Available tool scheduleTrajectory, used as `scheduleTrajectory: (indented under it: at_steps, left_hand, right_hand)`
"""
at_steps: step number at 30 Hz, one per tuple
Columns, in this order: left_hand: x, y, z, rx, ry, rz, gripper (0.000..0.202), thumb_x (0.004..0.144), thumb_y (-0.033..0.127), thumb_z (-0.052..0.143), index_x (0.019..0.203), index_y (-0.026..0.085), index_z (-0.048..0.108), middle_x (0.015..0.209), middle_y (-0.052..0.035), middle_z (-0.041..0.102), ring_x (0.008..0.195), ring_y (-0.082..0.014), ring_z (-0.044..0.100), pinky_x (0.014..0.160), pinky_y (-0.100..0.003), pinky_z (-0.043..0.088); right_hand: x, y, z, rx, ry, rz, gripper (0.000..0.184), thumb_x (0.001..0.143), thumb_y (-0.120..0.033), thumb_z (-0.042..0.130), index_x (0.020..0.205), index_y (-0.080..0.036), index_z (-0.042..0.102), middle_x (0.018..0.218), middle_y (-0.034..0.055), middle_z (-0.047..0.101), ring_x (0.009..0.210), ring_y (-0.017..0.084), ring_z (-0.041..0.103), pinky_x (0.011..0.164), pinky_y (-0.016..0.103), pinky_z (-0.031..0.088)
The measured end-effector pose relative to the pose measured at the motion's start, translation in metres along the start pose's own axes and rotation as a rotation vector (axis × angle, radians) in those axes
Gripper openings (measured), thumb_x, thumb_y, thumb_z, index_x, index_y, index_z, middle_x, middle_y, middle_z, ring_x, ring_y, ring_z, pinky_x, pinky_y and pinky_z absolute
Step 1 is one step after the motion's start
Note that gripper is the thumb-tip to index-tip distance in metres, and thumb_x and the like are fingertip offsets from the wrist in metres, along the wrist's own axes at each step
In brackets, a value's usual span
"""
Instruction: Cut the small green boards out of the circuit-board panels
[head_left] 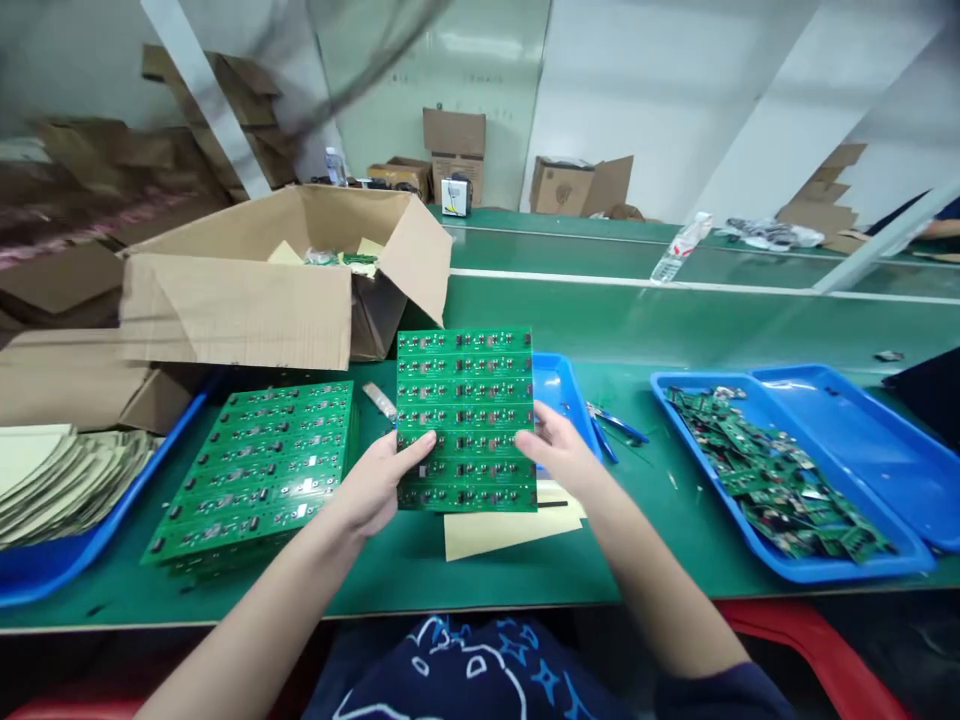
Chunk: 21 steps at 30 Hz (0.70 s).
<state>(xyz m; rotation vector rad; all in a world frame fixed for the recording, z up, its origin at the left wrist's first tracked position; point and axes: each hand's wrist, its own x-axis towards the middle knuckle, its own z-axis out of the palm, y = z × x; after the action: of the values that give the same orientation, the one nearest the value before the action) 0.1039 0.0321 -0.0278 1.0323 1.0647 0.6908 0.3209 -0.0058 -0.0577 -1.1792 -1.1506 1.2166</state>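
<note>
Here, in the head view, a blue tray [551, 375] and pale paper [480, 538] lie partly hidden behind the circuit board [465, 400], near stacked boards [262, 460]. The left hand [381, 482] and right hand [559, 452] grasp this glossy rectangle above the green table [405, 590].

My view is bright, with soft whitish light apparently from above. The circuit board [465, 400] between the left grip [379, 485] and right grip [559, 450] reads fairly crisp to me. Left of them, glare whitens the stacked boards [259, 465]; far beyond, a pale reflection streaks the wall panel [487, 95]. Farther up and left, I see cartons [97, 150] smeared by blur, and the outer edges look stretched.
</note>
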Motion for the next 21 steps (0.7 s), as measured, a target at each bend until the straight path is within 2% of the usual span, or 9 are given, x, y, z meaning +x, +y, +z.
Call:
scheduleTrajectory:
  at_steps: [3, 6, 8, 13, 16, 21]
  left_hand:
    - [0.008, -0.007, 0.004, 0.071, -0.065, 0.029, 0.043, 0.068, 0.042, 0.069, 0.103, 0.018, 0.060, 0.104, -0.0104, 0.068, 0.095, -0.0251, 0.064, 0.082, -0.040, 0.052]
    - [0.015, -0.015, 0.002, 0.246, -0.055, 0.090, 0.048, 0.065, 0.042, 0.070, 0.105, 0.017, 0.060, 0.105, -0.0098, 0.068, 0.095, -0.0265, 0.064, 0.083, -0.042, 0.051]
    - [0.019, -0.019, 0.002, 0.368, -0.035, 0.159, 0.047, 0.067, 0.045, 0.066, 0.104, 0.017, 0.061, 0.105, -0.0096, 0.068, 0.097, -0.0277, 0.063, 0.086, -0.044, 0.049]
    - [0.024, -0.023, 0.008, 0.570, 0.030, 0.372, 0.039, 0.071, 0.045, 0.062, 0.099, 0.019, 0.064, 0.104, -0.0070, 0.068, 0.100, -0.0271, 0.060, 0.091, -0.040, 0.045]
    - [0.024, -0.025, 0.010, 0.598, 0.088, 0.399, 0.038, 0.070, 0.045, 0.063, 0.097, 0.019, 0.064, 0.100, -0.0066, 0.069, 0.096, -0.0272, 0.062, 0.087, -0.038, 0.047]
    - [0.022, -0.026, 0.010, 0.633, 0.096, 0.392, 0.035, 0.072, 0.045, 0.061, 0.096, 0.018, 0.063, 0.098, -0.0064, 0.069, 0.093, -0.0271, 0.062, 0.085, -0.038, 0.047]
  right_hand:
    - [-0.003, 0.004, 0.019, 0.090, 0.029, 0.067, 0.043, 0.067, -0.036, 0.070, 0.106, -0.021, 0.061, 0.111, 0.0056, 0.065, 0.100, 0.024, 0.062, 0.087, 0.040, 0.050]
    - [-0.002, 0.013, 0.021, 0.227, 0.086, 0.236, 0.037, 0.064, -0.033, 0.071, 0.098, -0.019, 0.064, 0.098, 0.0062, 0.070, 0.089, 0.025, 0.066, 0.081, 0.042, 0.052]
    - [-0.001, 0.018, 0.020, 0.307, 0.122, 0.300, 0.036, 0.064, -0.033, 0.071, 0.096, -0.019, 0.064, 0.091, 0.0060, 0.071, 0.082, 0.025, 0.067, 0.077, 0.042, 0.054]
    - [0.005, 0.030, 0.021, 0.261, 0.272, 0.188, 0.041, 0.062, -0.037, 0.073, 0.096, -0.017, 0.062, 0.096, 0.0069, 0.070, 0.088, 0.025, 0.065, 0.080, 0.043, 0.051]
    - [0.005, 0.036, 0.026, 0.181, 0.370, 0.084, 0.046, 0.062, -0.038, 0.073, 0.101, -0.016, 0.061, 0.106, 0.0077, 0.067, 0.097, 0.024, 0.061, 0.091, 0.042, 0.045]
    - [0.001, 0.039, 0.034, 0.128, 0.433, -0.003, 0.049, 0.067, -0.037, 0.069, 0.110, -0.017, 0.059, 0.111, 0.0075, 0.065, 0.104, 0.023, 0.057, 0.098, 0.043, 0.038]
